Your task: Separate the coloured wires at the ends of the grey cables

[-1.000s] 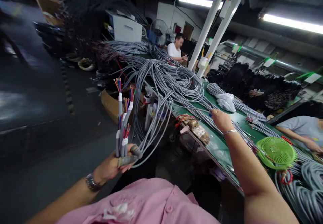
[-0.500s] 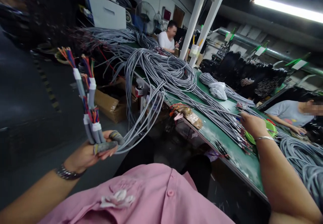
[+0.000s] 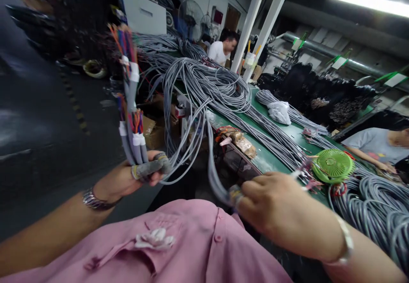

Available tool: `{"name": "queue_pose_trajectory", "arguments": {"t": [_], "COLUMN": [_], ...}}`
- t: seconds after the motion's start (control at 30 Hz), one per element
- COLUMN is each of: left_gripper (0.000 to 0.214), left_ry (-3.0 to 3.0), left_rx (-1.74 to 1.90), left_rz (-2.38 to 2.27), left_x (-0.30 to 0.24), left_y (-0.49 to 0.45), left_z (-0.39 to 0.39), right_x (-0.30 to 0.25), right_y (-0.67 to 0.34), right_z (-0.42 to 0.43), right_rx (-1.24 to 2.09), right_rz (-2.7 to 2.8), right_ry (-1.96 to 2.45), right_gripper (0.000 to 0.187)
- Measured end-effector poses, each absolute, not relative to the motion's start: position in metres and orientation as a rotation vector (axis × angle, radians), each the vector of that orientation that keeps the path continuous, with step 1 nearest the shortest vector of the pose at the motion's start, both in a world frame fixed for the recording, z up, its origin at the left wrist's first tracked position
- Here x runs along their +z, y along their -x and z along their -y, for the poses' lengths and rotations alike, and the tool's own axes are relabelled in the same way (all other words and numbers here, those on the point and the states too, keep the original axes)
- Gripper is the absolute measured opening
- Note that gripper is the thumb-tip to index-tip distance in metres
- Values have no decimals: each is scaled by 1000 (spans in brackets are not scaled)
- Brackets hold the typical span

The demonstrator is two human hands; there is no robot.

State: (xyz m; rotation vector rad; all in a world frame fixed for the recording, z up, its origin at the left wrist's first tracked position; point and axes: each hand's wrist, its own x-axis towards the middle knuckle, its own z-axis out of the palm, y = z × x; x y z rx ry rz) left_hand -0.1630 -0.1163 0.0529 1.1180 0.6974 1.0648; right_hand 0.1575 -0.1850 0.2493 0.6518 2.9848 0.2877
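My left hand [image 3: 132, 176] is closed around a bundle of grey cables [image 3: 131, 104], held upright off the table's left edge. Their stripped ends show coloured wires and white sleeves, and the cables loop back toward the table. My right hand [image 3: 271, 206] is closed on one grey cable [image 3: 212, 168], blurred by motion, near my chest above the pink shirt. Its fingertips wear grey finger covers. The cable runs up to the large heap of grey cables [image 3: 217, 91] on the green table [image 3: 271, 159].
A green fan cover [image 3: 333, 165] lies on the table beside more grey cable coils [image 3: 380, 206]. A white plastic bag [image 3: 279, 112] and black cable piles [image 3: 319, 95] lie farther back. One person sits at the right edge, another at the far end. White posts [image 3: 252, 23] stand behind.
My right hand left the table and pulled a grey cable back toward my chest. My left hand stayed closed on its bundle and lifted it a little.
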Motion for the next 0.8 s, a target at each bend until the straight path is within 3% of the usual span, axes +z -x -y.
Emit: {"name": "queue_pose_trajectory", "arguments": {"t": [0.2, 0.37, 0.47, 0.67, 0.8], "left_gripper": [44, 37, 45, 43, 44], "left_ry": [-1239, -1123, -1037, -1189, -1212], "left_rx": [922, 809, 663, 484, 567], "left_rz": [-727, -828, -693, -458, -541], "left_x": [62, -6, -32, -29, -38], "left_y": [121, 106, 111, 110, 105], "left_z": [118, 103, 97, 93, 90], "right_x": [175, 129, 114, 93, 96], "right_y": [-76, -65, -79, -76, -59], "right_z": [150, 103, 74, 42, 33], "right_rx": [104, 195, 233, 229, 335], "right_rz": [-2949, -3042, -2988, -2914, -3039], "right_ry": [-181, -296, -500, -629, -662], "right_gripper": [18, 13, 24, 15, 22]}}
